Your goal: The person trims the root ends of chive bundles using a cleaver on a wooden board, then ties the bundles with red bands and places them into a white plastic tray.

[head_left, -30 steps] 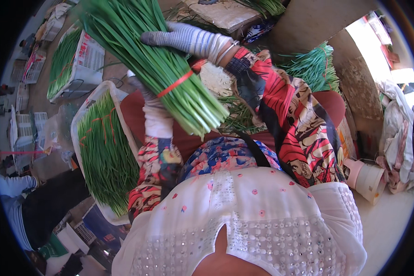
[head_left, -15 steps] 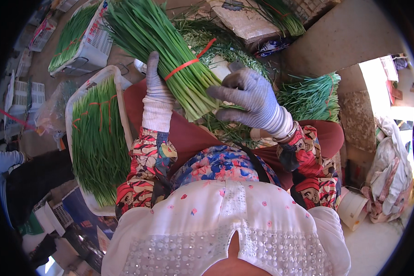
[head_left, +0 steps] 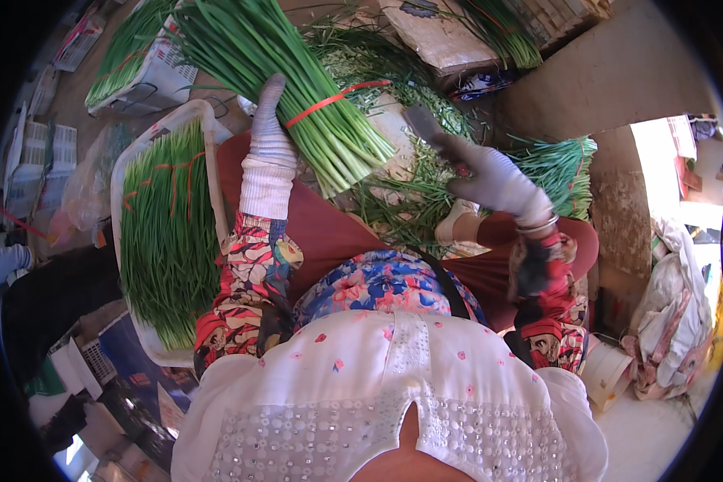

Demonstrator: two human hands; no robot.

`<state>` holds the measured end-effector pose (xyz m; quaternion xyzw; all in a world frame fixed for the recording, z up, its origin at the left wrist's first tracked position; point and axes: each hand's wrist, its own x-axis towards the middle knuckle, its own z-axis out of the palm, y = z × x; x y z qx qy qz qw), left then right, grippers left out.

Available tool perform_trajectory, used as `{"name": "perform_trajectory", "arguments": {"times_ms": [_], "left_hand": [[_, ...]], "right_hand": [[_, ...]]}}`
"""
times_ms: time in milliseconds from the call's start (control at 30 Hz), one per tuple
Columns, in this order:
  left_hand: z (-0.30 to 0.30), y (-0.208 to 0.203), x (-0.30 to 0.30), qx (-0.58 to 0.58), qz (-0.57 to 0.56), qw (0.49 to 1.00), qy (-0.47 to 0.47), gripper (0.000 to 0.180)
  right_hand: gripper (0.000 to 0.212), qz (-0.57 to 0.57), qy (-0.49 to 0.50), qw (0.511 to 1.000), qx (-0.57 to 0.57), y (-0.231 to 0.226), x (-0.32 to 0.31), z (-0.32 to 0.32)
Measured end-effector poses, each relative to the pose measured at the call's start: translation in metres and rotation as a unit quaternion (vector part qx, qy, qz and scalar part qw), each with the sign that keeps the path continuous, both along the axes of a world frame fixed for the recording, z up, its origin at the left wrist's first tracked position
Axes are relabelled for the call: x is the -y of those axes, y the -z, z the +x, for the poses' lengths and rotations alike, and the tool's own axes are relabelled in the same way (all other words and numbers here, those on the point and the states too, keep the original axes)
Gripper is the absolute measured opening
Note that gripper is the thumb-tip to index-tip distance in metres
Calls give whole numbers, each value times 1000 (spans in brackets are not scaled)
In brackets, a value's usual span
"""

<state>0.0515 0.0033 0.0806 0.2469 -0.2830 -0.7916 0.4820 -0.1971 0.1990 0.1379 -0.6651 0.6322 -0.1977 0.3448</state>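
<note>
While your left hand [head_left: 267, 132] grasped the green bundle [head_left: 304, 84] at eleven o'clock, your right hand [head_left: 494, 181] gripped a dark blade [head_left: 422, 122] at one; banding was done, end-trimming apparently remained.

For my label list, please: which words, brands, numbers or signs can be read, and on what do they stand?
None reads clearly.
Upper-left white crate: print too small.
Blue packet: marks too blurred.
Dark blue panel: marks too blurred.
Pale board: dark emblem, unreadable.

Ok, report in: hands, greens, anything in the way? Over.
Left hand holding banded green bundle. Right hand holding flat-bladed tool, apart from bundle. Loose greens scattered below; nothing visibly blocking.
</note>
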Motion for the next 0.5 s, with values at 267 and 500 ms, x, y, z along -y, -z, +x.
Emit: {"name": "perform_trajectory", "arguments": {"times_ms": [267,500], "left_hand": [[-22,-24,-13,177,-174,963,107,67],[28,22,23,86,-44,917,388,64]], "right_hand": [[98,-149,109,881,436,38,116,35],[74,-12,210,635,743,63,93,12]]}}
